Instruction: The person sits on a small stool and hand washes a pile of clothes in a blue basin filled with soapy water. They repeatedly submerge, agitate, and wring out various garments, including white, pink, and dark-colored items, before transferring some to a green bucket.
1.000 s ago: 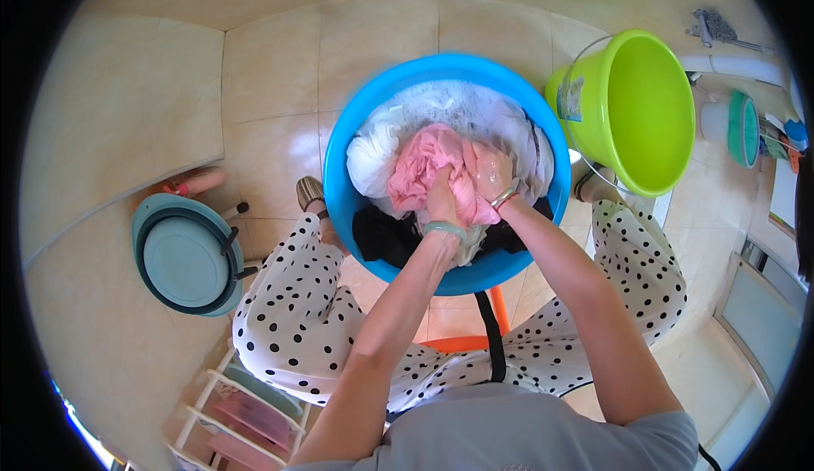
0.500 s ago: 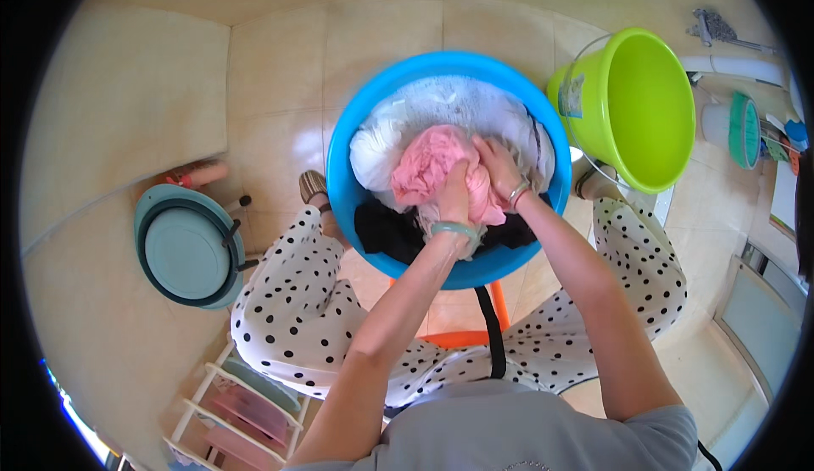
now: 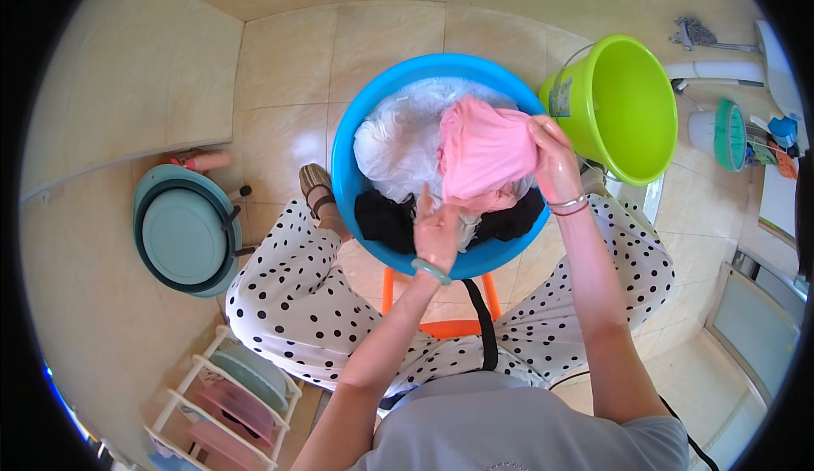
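Observation:
A wet pink cloth [image 3: 487, 150] is spread between my hands, over the blue basin [image 3: 342, 132]. My right hand [image 3: 555, 159] is closed on its right edge, raised near the basin's rim. Lower down, my left hand [image 3: 436, 234] is at the cloth's near left corner, its index finger stretched out and the other fingers closed at the fabric. White laundry [image 3: 381, 153] and grey suds [image 3: 424, 94] fill the far part of the basin. Black cloth [image 3: 386, 221] lies along its near side, partly under my hands.
A lime green bucket [image 3: 585, 102] tilts at the basin's right. Left are a folded teal basin [image 3: 186, 242] and a white rack [image 3: 203, 412] with basins. An orange stool [image 3: 449, 328] shows between my knees. A mop head [image 3: 697, 30] lies far right.
The bunched pink cloth has been opened out and lifted. My right hand moved right and up with its edge; my left hand shifted down and left.

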Action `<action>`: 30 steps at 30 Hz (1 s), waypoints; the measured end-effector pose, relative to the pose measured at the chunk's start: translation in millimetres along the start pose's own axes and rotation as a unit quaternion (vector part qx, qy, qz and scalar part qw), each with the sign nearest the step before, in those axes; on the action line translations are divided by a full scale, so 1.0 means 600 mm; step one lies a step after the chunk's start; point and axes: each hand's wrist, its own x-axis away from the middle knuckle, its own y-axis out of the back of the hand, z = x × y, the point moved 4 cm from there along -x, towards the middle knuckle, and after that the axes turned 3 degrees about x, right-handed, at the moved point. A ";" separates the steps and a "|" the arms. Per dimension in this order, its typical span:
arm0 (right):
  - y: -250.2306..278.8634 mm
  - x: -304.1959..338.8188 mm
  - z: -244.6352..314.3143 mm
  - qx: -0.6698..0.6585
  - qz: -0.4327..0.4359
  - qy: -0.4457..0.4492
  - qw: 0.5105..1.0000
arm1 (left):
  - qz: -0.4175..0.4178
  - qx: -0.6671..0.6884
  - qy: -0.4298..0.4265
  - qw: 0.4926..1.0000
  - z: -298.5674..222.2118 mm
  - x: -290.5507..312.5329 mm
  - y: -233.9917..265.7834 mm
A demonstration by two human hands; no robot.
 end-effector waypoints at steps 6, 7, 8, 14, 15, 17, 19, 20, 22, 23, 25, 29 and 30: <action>0.113 0.029 -0.042 0.077 -0.130 0.051 0.987 | -0.089 0.070 -0.078 0.990 -0.088 -0.054 0.036; 0.116 0.033 -0.040 0.117 -0.146 0.063 0.980 | -0.093 0.120 -0.050 0.987 -0.085 -0.069 0.042; 0.118 0.037 -0.035 0.145 -0.160 0.090 0.972 | -0.103 0.112 -0.039 0.988 -0.085 -0.085 0.051; 0.040 0.078 0.020 0.462 0.001 0.064 0.885 | -0.049 0.193 -0.047 0.979 -0.153 -0.151 0.074; 0.027 0.087 0.025 0.550 0.037 0.077 0.831 | -0.044 0.190 -0.069 0.978 -0.153 -0.160 0.077; 0.017 0.098 0.028 0.720 0.098 0.109 0.679 | -0.086 0.181 -0.062 0.978 -0.143 -0.167 0.094; 0.046 0.089 0.058 0.636 0.039 0.157 0.755 | -0.102 0.147 -0.044 0.983 -0.149 -0.167 0.110; 0.035 0.088 0.083 0.536 0.044 0.173 0.825 | -0.107 0.109 -0.054 0.987 -0.108 -0.184 0.120; 0.022 0.095 0.107 0.429 0.012 0.188 0.883 | -0.147 -0.099 -0.156 0.972 -0.105 -0.177 0.124; 0.008 0.100 0.114 0.407 0.019 0.166 0.898 | -0.162 -0.201 -0.205 0.944 -0.108 -0.172 0.125; -0.037 0.106 0.140 0.366 0.029 0.124 0.922 | -0.104 -0.183 -0.218 0.953 -0.155 -0.147 0.092; -0.058 0.084 0.125 0.375 0.014 0.195 0.906 | 0.212 -0.069 -0.291 0.930 -0.178 -0.102 -0.003; -0.061 0.081 0.127 0.372 -0.006 0.197 0.907 | 0.204 -0.143 -0.326 0.912 -0.169 -0.106 -0.001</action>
